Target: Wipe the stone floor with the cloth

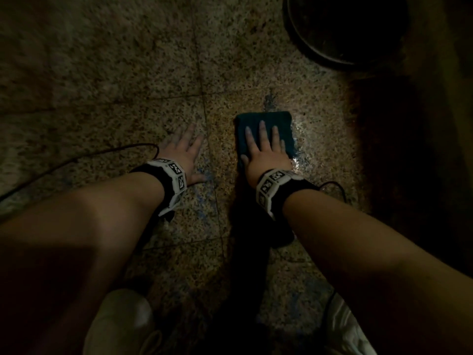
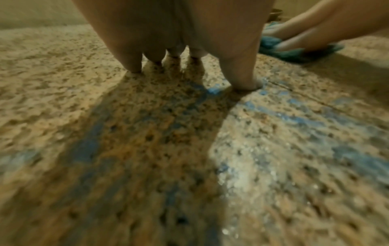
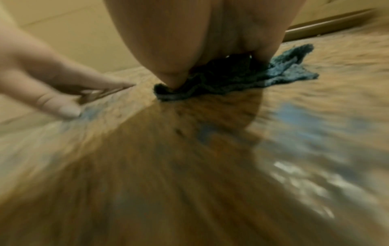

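A folded dark teal cloth (image 1: 266, 124) lies flat on the speckled stone floor (image 1: 128, 85). My right hand (image 1: 266, 149) presses down on it with straight, spread fingers; the cloth (image 3: 242, 78) bunches under the palm in the right wrist view. My left hand (image 1: 183, 149) rests flat on the bare floor to the left of the cloth, fingers spread, holding nothing. In the left wrist view the left fingertips (image 2: 246, 81) touch the floor, and the cloth (image 2: 294, 53) shows at far right under the other hand. Blue smears (image 2: 294, 116) and a wet sheen (image 1: 302, 162) mark the floor.
A dark round basin (image 1: 345, 29) stands at the upper right. A black cable (image 1: 76, 160) runs over the floor at left; another loops behind the right wrist (image 1: 332, 187). Light shoes (image 1: 120, 321) show at the bottom. Tile joints (image 1: 204, 85) cross the floor. A wall base (image 3: 328, 30) lies beyond.
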A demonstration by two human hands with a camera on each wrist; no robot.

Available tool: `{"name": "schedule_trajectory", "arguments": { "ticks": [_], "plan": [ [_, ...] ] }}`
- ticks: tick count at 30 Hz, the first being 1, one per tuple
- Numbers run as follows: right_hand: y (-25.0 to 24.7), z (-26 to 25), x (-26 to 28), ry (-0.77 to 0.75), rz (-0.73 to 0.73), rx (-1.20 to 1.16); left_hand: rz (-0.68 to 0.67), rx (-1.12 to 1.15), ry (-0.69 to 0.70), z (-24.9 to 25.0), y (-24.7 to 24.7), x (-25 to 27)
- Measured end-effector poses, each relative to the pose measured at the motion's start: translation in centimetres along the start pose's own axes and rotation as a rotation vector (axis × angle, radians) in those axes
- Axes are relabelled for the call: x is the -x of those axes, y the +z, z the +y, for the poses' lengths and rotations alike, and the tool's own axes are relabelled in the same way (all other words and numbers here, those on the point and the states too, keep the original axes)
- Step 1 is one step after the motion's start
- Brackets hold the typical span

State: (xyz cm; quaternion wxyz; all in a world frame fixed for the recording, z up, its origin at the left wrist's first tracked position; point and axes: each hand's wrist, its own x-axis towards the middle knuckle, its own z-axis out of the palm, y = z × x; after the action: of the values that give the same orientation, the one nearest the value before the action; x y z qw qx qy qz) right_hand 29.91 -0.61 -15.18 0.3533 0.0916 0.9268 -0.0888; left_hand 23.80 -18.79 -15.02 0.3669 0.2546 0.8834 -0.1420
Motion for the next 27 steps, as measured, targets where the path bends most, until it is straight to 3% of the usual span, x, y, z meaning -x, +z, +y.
{"name": "schedule_trajectory", "arguments": {
  "ticks": [5,11,23,27],
  "plan": [
    [0.0,-0.4,0.0,0.004,-0.001,0.010,0.010,0.028,0.003,-0.1,0.0,0.4],
    [3.0,-1.7,3.3,-0.122,-0.061,0.054,-0.007,0.154,-0.088,-0.7,0.8,1.7],
    [-0.3,-5.1,0.4,-0.016,-0.088,-0.071,-0.046,0.159,-0.150,-2.0,2.7,3.5],
    [0.1,-4.4,1.0,-0.059,-0.080,-0.007,-0.063,0.199,-0.167,-1.5,2.7,4.5]
  ]
}}
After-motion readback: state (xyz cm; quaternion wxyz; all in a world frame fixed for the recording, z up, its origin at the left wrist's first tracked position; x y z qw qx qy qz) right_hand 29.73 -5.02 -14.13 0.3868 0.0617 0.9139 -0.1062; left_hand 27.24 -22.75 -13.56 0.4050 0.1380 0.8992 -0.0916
